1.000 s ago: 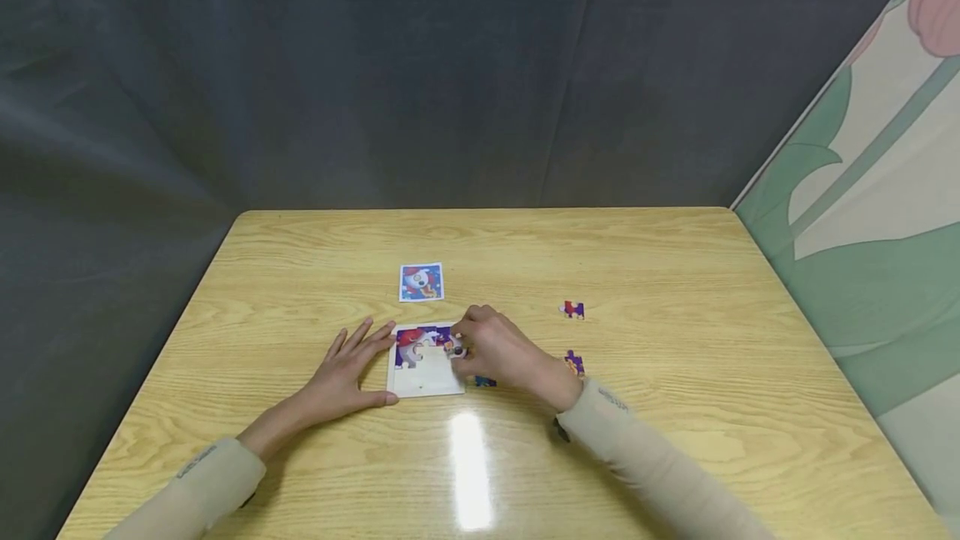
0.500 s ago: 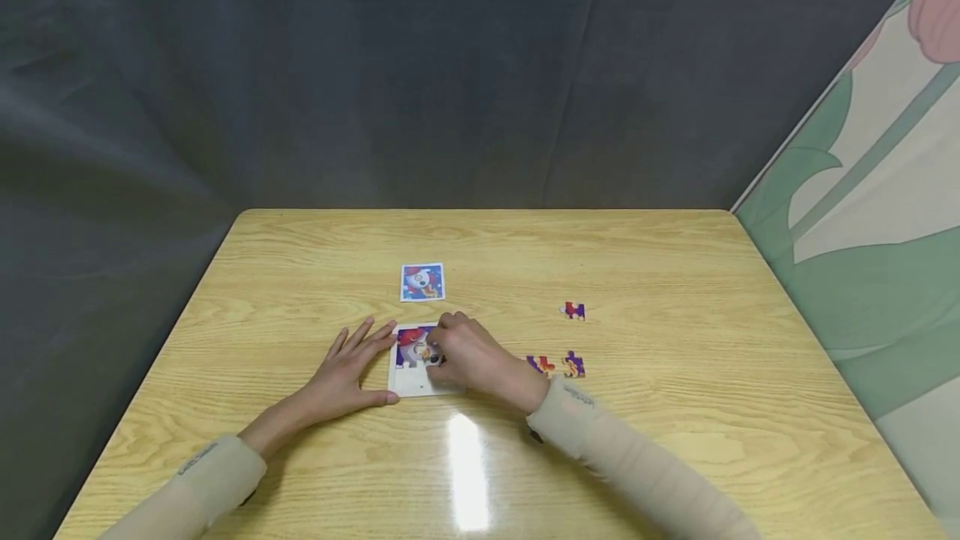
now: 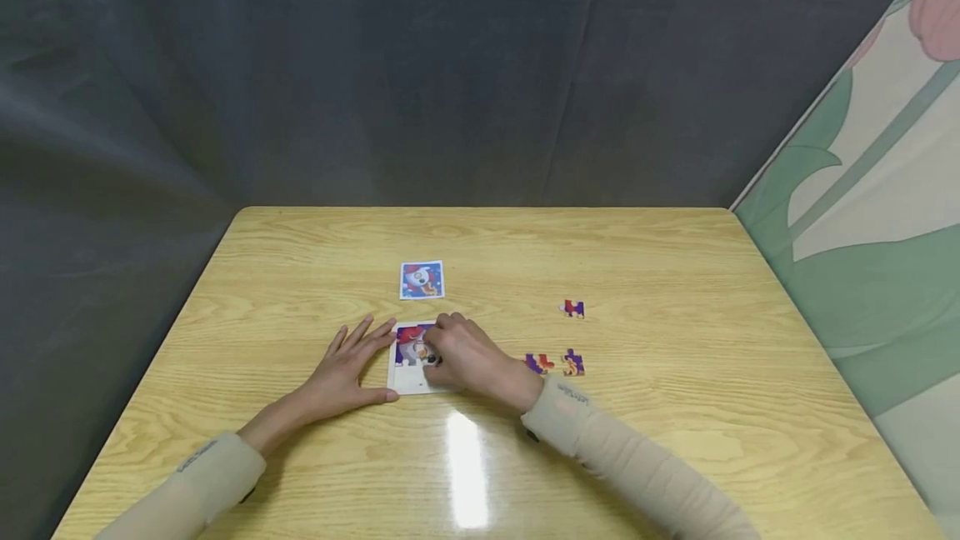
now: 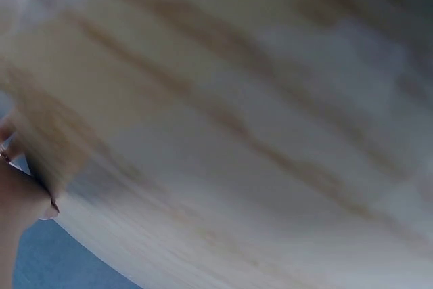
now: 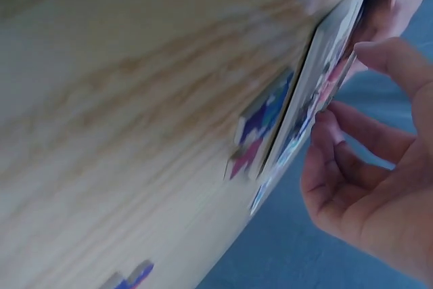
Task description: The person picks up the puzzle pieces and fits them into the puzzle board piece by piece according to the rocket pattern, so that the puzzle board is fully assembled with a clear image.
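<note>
The right hand [image 3: 476,361] has a thin, flat jigsaw piece [image 5: 343,76] pinched in its fingers, right over the partly filled, white square puzzle tray [image 3: 415,384]. Left hand's [image 3: 340,386] fanned out wide, touching the tray's left edge. Some loose purple-and-red jigsaw pieces [image 3: 576,309] are lying off to the right, btw.

A dark curtain [image 3: 420,73] hangs behind and left of the wood-grained counter [image 3: 675,282], a flowered panel [image 3: 885,282] right; white glare [image 3: 467,473] streaks the counter.
</note>
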The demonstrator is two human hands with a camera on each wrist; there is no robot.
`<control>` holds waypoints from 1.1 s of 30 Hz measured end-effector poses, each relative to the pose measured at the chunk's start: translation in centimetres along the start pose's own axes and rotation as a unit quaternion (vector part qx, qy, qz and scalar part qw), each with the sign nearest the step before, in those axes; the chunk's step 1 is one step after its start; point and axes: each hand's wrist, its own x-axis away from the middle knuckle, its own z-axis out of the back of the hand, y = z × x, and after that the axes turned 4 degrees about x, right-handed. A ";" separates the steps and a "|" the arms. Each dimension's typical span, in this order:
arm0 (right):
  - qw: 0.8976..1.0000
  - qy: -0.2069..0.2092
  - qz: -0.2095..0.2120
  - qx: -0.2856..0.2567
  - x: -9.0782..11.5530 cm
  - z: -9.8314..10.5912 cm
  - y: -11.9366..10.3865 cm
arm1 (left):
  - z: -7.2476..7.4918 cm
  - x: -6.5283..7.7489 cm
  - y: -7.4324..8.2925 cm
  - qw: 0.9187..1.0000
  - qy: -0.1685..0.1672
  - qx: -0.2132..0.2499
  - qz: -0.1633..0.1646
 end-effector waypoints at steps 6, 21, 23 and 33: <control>0.999 0.001 -0.036 0.012 -0.4 -0.9 -0.6 | -0.1 0.0 0.0 1.000 0.002 0.000 -0.003; 0.998 -0.027 -0.024 0.052 0.4 0.0 -0.5 | -0.1 -0.1 -0.1 1.000 0.008 -0.001 -0.005; 0.998 -0.024 -0.029 0.055 0.4 -0.3 -0.5 | -0.2 0.0 -0.1 1.000 0.009 -0.002 -0.007; 0.998 -0.004 -0.023 0.063 0.2 -0.5 -0.6 | -0.1 0.0 -0.1 1.000 0.007 -0.004 -0.003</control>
